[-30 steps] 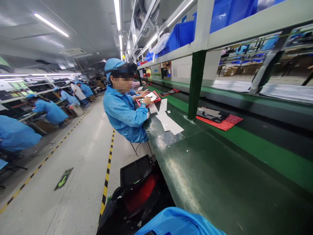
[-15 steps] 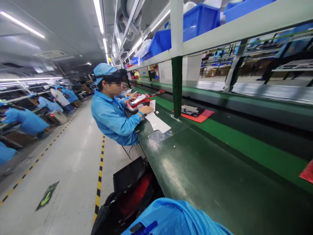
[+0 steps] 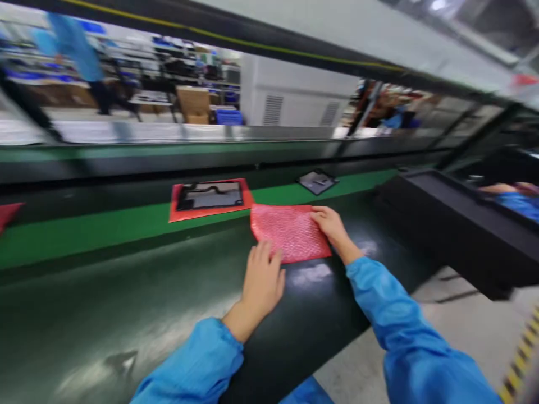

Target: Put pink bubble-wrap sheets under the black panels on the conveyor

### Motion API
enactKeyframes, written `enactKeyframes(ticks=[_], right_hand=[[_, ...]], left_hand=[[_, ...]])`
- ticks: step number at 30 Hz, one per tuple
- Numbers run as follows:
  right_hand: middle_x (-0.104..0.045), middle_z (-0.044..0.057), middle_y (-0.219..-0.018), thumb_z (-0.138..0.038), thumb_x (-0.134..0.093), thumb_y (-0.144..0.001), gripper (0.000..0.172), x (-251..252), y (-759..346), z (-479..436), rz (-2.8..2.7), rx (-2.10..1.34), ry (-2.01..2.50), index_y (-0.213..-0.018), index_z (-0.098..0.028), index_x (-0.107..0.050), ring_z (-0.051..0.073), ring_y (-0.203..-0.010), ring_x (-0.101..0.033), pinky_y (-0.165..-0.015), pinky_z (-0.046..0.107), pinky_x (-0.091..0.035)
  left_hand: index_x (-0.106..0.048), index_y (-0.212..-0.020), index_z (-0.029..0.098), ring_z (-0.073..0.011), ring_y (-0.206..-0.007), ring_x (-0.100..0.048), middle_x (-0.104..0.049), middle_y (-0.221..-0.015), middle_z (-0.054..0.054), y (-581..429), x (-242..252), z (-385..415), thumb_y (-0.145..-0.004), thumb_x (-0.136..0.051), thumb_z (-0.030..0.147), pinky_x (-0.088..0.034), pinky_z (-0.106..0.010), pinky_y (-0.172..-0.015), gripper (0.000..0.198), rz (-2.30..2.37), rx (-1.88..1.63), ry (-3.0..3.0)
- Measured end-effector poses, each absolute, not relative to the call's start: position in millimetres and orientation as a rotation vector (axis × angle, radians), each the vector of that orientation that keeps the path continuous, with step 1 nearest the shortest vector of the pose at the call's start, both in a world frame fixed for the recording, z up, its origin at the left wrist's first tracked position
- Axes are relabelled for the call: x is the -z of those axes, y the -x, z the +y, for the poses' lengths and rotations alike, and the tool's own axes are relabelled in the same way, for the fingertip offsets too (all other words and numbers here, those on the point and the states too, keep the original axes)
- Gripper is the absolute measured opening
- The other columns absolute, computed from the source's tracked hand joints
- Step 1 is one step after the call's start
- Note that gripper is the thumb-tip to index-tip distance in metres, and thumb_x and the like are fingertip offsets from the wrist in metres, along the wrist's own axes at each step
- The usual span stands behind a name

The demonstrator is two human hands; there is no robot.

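Bubble wrap (image 3: 295, 233), red and bumpy, is over the dark green bench (image 3: 126, 320), just on the near side of the bright green strip (image 3: 84, 227). It looks very light and soft, so I think it bends and flops easily. Its left end curls a bit. It may be a little slippery, and the bubbles could pop if squeezed hard. I cannot tell if anything is inside. The side edges near the corners look like good spots to hold.

The right hand (image 3: 330, 227) pinches the right edge, near the far corner, with thumb and fingers. The left hand (image 3: 261, 280) has loose fingers, a little apart, at the near left corner. It is not gripping, and I cannot tell if the fingertips touch. Past the wrap, a dark flat part (image 3: 210, 195) lies on another red sheet (image 3: 173, 213).
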State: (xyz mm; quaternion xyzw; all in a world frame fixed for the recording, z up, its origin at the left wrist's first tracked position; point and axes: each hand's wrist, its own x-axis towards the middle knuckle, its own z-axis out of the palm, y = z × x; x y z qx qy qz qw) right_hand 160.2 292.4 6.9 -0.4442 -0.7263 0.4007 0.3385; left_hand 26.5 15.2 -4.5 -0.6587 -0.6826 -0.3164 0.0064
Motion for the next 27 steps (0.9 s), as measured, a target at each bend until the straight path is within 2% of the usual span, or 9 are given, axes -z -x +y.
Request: enactKeyframes(ticks=[3, 7, 11, 14, 17, 19, 22, 24, 27], right_hand=[[-0.062, 0.0, -0.079, -0.054, -0.082, -0.083, 0.055, -15, -211, 296, -1.757, -1.136, 1.1, -0.119, -0.015, -0.068, 0.014, -0.071, -0.057, -0.072, 0.027, -0.05], [-0.068, 0.002, -0.087, -0.058, -0.086, -0.069, 0.067, -11, -186, 299, -1.661, -1.351, 0.899, -0.118, -0.017, -0.067, 0.015, -0.075, -0.06, -0.074, 0.027, -0.05], [-0.073, 0.007, -0.095, -0.052, -0.08, -0.078, 0.056, -11, -175, 308, -1.694, -1.299, 1.082, -0.118, -0.016, -0.065, 0.018, -0.08, -0.067, -0.078, 0.029, -0.055], [-0.076, 0.011, -0.101, -0.042, -0.07, -0.09, 0.036, -16, -179, 320, -1.772, -1.161, 1.282, -0.115, -0.016, -0.068, 0.022, -0.088, -0.071, -0.082, 0.032, -0.057], [-0.076, 0.011, -0.099, -0.036, -0.075, -0.09, 0.021, -27, -183, 336, -1.884, -0.963, 1.398, -0.096, -0.016, -0.073, 0.026, -0.096, -0.07, -0.092, 0.036, -0.055], [-0.077, 0.011, -0.101, -0.037, -0.077, -0.092, 0.02, -38, -183, 349, -2.077, -0.643, 1.506, -0.09, -0.017, -0.076, 0.028, -0.103, -0.07, -0.099, 0.037, -0.053], [-0.078, 0.011, -0.111, -0.036, -0.072, -0.1, 0.02, -58, -176, 373, -2.382, -0.167, 1.617, -0.102, -0.019, -0.081, 0.028, -0.109, -0.071, -0.1, 0.036, -0.052], [-0.078, 0.012, -0.116, -0.028, -0.072, -0.1, 0.018, -70, -166, 387, -2.482, -0.081, 1.634, -0.109, -0.018, -0.083, 0.028, -0.111, -0.071, -0.101, 0.035, -0.053], [-0.078, 0.013, -0.119, -0.022, -0.074, -0.097, 0.017, -82, -140, 404, -2.552, -0.061, 1.618, -0.109, -0.017, -0.085, 0.029, -0.115, -0.07, -0.104, 0.035, -0.052]], left_hand=[[-0.051, -0.156, 0.008, -0.0481, -0.156, -0.035, -0.038, -0.165, -0.028, -30, 12, 16, -0.099, -0.071, 0.024, -0.039, -0.068, -0.126, 0.062, -2.182, 0.862, 1.94], [-0.046, -0.158, 0.004, -0.0482, -0.148, -0.045, -0.037, -0.163, -0.033, -13, 11, 21, -0.097, -0.075, 0.033, -0.046, -0.063, -0.12, 0.073, -2.233, 0.826, 1.791], [-0.064, -0.139, 0.014, -0.0346, -0.121, -0.065, -0.069, -0.131, -0.018, 10, -2, 56, -0.101, -0.057, 0.017, -0.053, -0.054, -0.107, 0.039, -2.297, 1.0, 1.721], [-0.066, -0.133, 0.016, -0.0292, -0.115, -0.067, -0.071, -0.122, -0.013, 18, -10, 75, -0.105, -0.054, 0.02, -0.054, -0.048, -0.103, 0.031, -2.203, 1.212, 1.755], [-0.058, -0.149, 0.017, -0.035, -0.138, -0.055, -0.058, -0.147, -0.018, 13, -9, 74, -0.098, -0.078, 0.046, -0.051, -0.052, -0.111, 0.062, -2.066, 1.162, 1.874], [-0.056, -0.152, 0.016, -0.0402, -0.146, -0.046, -0.05, -0.156, -0.021, 8, -6, 70, -0.088, -0.09, 0.048, -0.048, -0.056, -0.117, 0.079, -2.065, 1.01, 1.936], [-0.066, -0.138, 0.014, -0.0353, -0.132, -0.056, -0.062, -0.141, -0.017, 9, -2, 69, -0.096, -0.078, 0.028, -0.053, -0.049, -0.109, 0.046, -2.13, 0.926, 1.931], [-0.073, -0.119, 0.016, -0.0306, -0.117, -0.063, -0.069, -0.125, -0.013, 14, -4, 74, -0.103, -0.065, 0.021, -0.056, -0.045, -0.099, 0.018, -2.145, 0.966, 1.905], [-0.074, -0.12, 0.017, -0.0324, -0.125, -0.061, -0.066, -0.134, -0.015, 25, -10, 85, -0.105, -0.064, 0.027, -0.056, -0.047, -0.101, 0.02, -2.082, 1.017, 1.884]])
